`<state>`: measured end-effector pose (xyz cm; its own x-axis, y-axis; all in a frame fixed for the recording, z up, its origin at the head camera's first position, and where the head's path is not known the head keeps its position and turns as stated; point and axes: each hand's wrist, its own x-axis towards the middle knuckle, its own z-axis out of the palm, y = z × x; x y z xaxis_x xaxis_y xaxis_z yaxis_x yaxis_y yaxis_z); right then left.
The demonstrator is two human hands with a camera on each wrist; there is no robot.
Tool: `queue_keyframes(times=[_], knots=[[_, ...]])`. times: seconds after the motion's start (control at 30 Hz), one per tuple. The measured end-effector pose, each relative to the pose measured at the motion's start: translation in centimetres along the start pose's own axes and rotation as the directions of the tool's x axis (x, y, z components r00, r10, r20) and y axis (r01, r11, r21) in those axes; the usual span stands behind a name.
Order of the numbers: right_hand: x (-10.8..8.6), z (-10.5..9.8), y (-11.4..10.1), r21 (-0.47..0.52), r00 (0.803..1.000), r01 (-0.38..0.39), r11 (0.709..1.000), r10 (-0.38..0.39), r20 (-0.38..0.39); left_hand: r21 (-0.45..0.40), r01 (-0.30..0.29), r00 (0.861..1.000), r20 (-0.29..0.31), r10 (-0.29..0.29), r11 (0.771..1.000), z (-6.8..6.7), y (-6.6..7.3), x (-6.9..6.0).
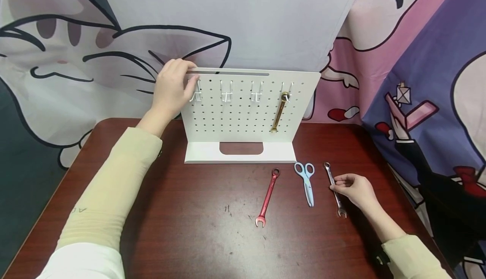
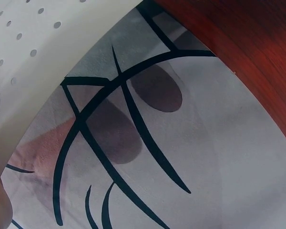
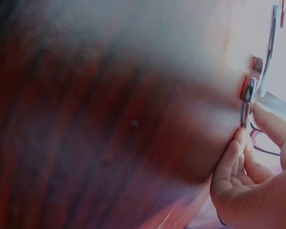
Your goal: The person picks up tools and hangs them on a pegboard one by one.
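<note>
A white pegboard stand (image 1: 243, 123) stands at the back of the table, and my left hand (image 1: 171, 84) grips its top left corner. In the left wrist view only a bit of that hand shows, beside the perforated panel (image 2: 26, 52). At the right, my right hand (image 1: 356, 189) pinches a silver combination wrench (image 1: 338, 203) about its middle; in the right wrist view, thumb and fingers meet on the wrench (image 3: 248, 89). Whether it is lifted off the table I cannot tell. A gold combination wrench (image 1: 280, 112) hangs from the board's rightmost hook.
Blue-handled scissors (image 1: 308, 186) lie left of the silver wrench, and a red combination wrench (image 1: 268, 197) lies further left. Several white wire hooks (image 1: 226, 95) line the board's upper part. The dark red wooden table (image 1: 197, 228) ends at printed curtains (image 1: 265, 22).
</note>
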<state>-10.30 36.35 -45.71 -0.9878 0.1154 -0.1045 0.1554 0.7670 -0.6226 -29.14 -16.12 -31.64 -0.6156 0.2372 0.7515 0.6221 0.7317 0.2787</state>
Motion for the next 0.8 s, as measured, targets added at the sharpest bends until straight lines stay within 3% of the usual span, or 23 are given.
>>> queue_keyframes(times=[0.37, 0.8], knots=[[0.14, 0.46, -0.02, -0.091, 0.996, 0.036, 0.995, -0.043, -0.081, -0.008, 0.003, 1.000, -0.007, -0.003, 1.000, 0.15, -0.12, -0.01], [0.04, 0.23, -0.65, -0.085, 0.998, -0.022, 0.996, 0.017, -0.059, -0.001, 0.004, 1.000, -0.004, -0.004, 1.000, 0.09, -0.12, 0.02]])
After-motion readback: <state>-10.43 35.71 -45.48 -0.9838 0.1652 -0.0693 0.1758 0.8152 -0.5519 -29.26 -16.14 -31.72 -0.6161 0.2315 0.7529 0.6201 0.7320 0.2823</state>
